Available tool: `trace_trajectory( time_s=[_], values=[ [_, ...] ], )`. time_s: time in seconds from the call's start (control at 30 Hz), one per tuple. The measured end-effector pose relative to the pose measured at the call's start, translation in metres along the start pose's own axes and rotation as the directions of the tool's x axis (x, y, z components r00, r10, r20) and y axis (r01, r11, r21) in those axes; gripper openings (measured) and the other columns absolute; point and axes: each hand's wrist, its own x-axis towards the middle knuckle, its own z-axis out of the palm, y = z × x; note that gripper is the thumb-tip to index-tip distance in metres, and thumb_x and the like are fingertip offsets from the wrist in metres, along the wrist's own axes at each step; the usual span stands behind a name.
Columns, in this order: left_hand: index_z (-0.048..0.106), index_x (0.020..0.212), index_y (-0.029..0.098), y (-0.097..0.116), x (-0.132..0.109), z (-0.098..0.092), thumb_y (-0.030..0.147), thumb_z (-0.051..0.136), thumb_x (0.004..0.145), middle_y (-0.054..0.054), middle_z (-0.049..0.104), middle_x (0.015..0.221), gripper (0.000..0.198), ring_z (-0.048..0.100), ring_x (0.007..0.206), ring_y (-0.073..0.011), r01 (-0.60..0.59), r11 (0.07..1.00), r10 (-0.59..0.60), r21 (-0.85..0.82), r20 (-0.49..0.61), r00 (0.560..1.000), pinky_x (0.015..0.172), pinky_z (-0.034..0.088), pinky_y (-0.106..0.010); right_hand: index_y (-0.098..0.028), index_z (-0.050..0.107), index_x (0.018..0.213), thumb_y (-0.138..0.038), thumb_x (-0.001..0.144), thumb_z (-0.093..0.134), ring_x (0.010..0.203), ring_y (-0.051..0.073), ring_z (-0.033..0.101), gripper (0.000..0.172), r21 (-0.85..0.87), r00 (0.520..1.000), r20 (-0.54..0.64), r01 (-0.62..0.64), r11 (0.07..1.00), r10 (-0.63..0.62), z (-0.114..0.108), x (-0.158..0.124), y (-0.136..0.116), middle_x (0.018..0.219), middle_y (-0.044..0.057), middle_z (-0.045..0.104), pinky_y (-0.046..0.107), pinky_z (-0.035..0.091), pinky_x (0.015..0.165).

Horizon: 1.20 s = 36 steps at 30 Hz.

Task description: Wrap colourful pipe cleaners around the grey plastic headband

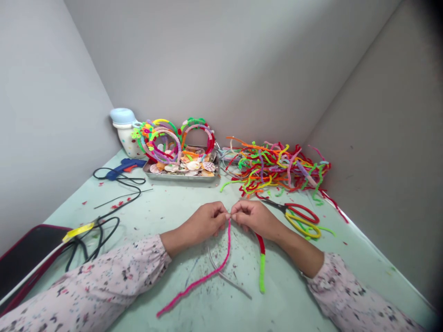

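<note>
My left hand [204, 222] and my right hand [252, 216] meet fingertip to fingertip over the middle of the table, both pinched on the upper end of a pink pipe cleaner [207, 275]. It trails down and to the left across the table toward me. Under my right hand lies a red and green pipe cleaner [262, 267], and I cannot tell whether that hand also holds it. A thin clear or grey band [224, 274] lies on the table between my forearms.
Red and yellow scissors [300, 217] lie right of my right hand. Behind them a heap of coloured pipe cleaners [277, 168]. A metal tray [182, 176] holds shells and wrapped headbands. A blue glue gun [125, 167], black cable [104, 221], white jar [126, 131] stand left.
</note>
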Motion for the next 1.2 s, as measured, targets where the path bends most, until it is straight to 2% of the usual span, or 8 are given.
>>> trace_trajectory(
  time_s=[0.17, 0.37, 0.73, 1.1, 1.2],
  values=[
    [0.052, 0.076, 0.017, 0.000, -0.002, 0.002, 0.030, 0.041, 0.084, 0.004, 0.052, 0.058, 0.019, 0.044, 0.048, -0.0083, -0.056, 0.985, 0.068, 0.163, -0.068, 0.995, 0.047, 0.032, -0.018, -0.016, 0.060, 0.077, -0.023, 0.074, 0.055, 0.042, 0.007, 0.046, 0.009, -0.018, 1.000, 0.001, -0.008, 1.000, 0.008, 0.000, 0.000, 0.000, 0.055, -0.004, 0.052, 0.018, 0.034, 0.041],
    [0.054, 0.077, 0.018, 0.009, -0.005, 0.002, 0.025, 0.041, 0.083, 0.002, 0.053, 0.060, 0.016, 0.045, 0.054, -0.0106, -0.077, 0.946, 0.119, 0.315, -0.116, 0.986, 0.051, 0.032, -0.020, -0.016, 0.059, 0.076, -0.023, 0.073, 0.055, 0.043, 0.007, 0.047, 0.009, -0.009, 1.000, 0.018, -0.011, 1.000, 0.011, -0.001, 0.001, -0.002, 0.055, -0.004, 0.053, 0.018, 0.035, 0.042],
    [0.056, 0.080, 0.016, 0.001, -0.004, 0.002, 0.027, 0.043, 0.082, 0.002, 0.054, 0.061, 0.017, 0.046, 0.055, -0.0107, -0.091, 0.972, 0.115, 0.215, -0.099, 0.988, 0.050, 0.030, -0.020, -0.016, 0.059, 0.076, -0.022, 0.072, 0.055, 0.042, 0.007, 0.046, 0.008, -0.006, 1.000, 0.013, -0.017, 1.000, 0.017, 0.000, 0.000, -0.002, 0.054, -0.005, 0.052, 0.018, 0.034, 0.041],
    [0.054, 0.082, 0.018, 0.007, -0.008, 0.004, 0.024, 0.042, 0.083, -0.001, 0.057, 0.067, 0.014, 0.050, 0.061, -0.0136, -0.088, 0.901, 0.155, 0.425, -0.126, 0.980, 0.056, 0.031, -0.023, -0.016, 0.060, 0.077, -0.020, 0.072, 0.052, 0.043, 0.007, 0.046, 0.010, -0.027, 0.999, 0.035, -0.012, 1.000, 0.013, -0.002, 0.001, -0.002, 0.053, -0.005, 0.052, 0.018, 0.033, 0.041],
    [0.054, 0.082, 0.018, 0.007, -0.008, 0.005, 0.024, 0.042, 0.083, 0.000, 0.057, 0.066, 0.014, 0.049, 0.060, -0.0135, -0.093, 0.902, 0.163, 0.422, -0.132, 0.978, 0.056, 0.031, -0.023, -0.016, 0.060, 0.076, -0.019, 0.071, 0.052, 0.043, 0.007, 0.046, 0.010, -0.020, 0.999, 0.035, -0.013, 1.000, 0.013, -0.001, 0.002, -0.001, 0.053, -0.005, 0.052, 0.018, 0.033, 0.041]
  ],
)
